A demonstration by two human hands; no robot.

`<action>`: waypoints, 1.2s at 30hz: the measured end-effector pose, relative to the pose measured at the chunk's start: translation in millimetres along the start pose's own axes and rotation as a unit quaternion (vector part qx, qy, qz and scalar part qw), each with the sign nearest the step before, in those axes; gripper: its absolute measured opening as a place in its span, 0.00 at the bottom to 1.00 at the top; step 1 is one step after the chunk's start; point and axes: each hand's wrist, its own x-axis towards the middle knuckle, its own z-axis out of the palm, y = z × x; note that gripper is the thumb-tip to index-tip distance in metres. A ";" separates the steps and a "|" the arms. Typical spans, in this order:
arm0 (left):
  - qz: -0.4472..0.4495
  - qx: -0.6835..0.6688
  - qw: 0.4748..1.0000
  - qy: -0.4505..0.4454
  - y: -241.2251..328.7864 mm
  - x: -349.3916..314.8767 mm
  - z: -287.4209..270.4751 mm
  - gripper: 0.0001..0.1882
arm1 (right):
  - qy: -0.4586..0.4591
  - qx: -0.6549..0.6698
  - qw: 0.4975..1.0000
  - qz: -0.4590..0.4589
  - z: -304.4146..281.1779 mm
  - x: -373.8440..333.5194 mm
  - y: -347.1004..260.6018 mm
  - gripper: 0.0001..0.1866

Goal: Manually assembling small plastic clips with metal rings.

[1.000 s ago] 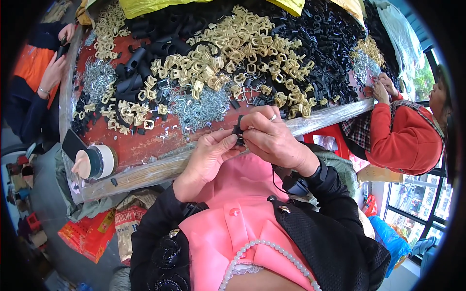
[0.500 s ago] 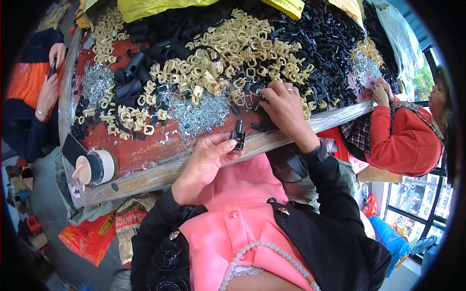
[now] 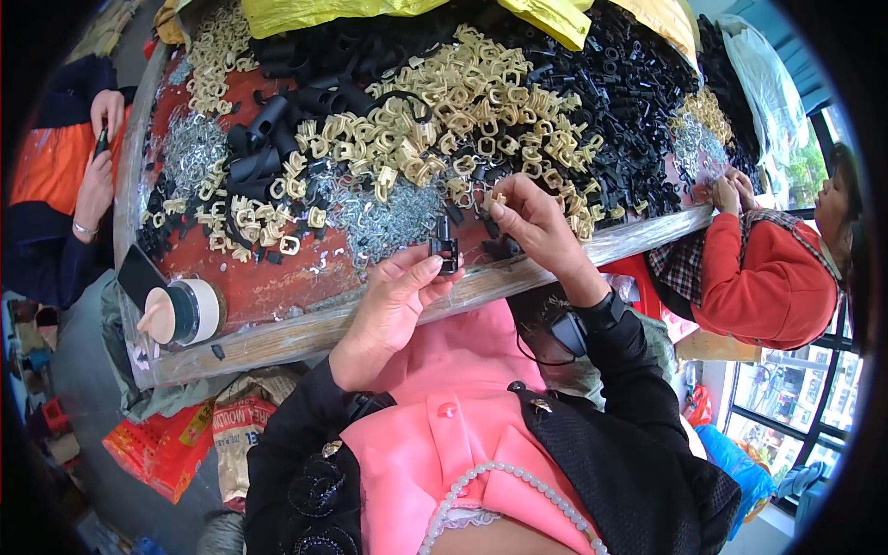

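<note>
My left hand (image 3: 396,296) holds a small black plastic fitting (image 3: 445,250) between thumb and fingers, its narrow end pointing up, just above the table's near edge. To its right, my right hand (image 3: 544,229) pinches a small beige plastic piece (image 3: 498,199) between thumb and forefinger; the fingers partly cover its shape. Behind both hands spreads a heap of beige plastic rings (image 3: 481,92). A pile of small silvery metal clips (image 3: 384,222) lies beyond my left hand. A few black parts (image 3: 502,247) rest below my right hand.
The red table (image 3: 277,296) has a wooden rim (image 3: 277,347). Black tubes (image 3: 259,148) and many small black parts (image 3: 629,102) cover its far side. A round jar (image 3: 190,314) and a phone (image 3: 141,275) sit at the left corner. Co-workers' hands are at left and right.
My right hand has drawn back from the pile toward me and now shows a beige piece in its pinch. My left hand, still holding the black fitting, has shifted slightly left and up.
</note>
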 end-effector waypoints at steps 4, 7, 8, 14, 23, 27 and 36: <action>0.007 -0.017 1.000 -0.007 0.6 1.3 2.9 0.12 | -0.074 0.156 0.985 0.010 8.1 -6.2 -10.0 0.09; 0.005 -0.011 1.000 -0.003 1.6 0.4 2.8 0.12 | -0.103 0.239 0.965 0.023 13.8 -8.5 -10.9 0.08; 0.005 -0.012 1.000 -0.003 1.4 0.5 2.3 0.12 | -0.107 0.275 0.955 0.040 15.1 -9.2 -10.2 0.07; -0.007 -0.032 0.999 -0.030 3.7 -0.4 1.6 0.13 | -0.211 0.262 0.940 0.059 12.5 -14.4 -4.6 0.07; 0.011 -0.056 0.998 -0.019 -0.9 2.1 4.6 0.13 | -0.083 0.204 0.975 0.016 30.8 -22.8 -17.4 0.08; 0.006 -0.055 0.998 -0.031 1.6 1.6 6.2 0.13 | -0.036 0.158 0.986 0.025 31.5 -25.1 -16.3 0.08; -0.037 -0.058 0.997 -0.016 2.8 0.7 3.6 0.13 | -0.060 0.064 0.985 -0.149 16.5 -11.6 -32.1 0.05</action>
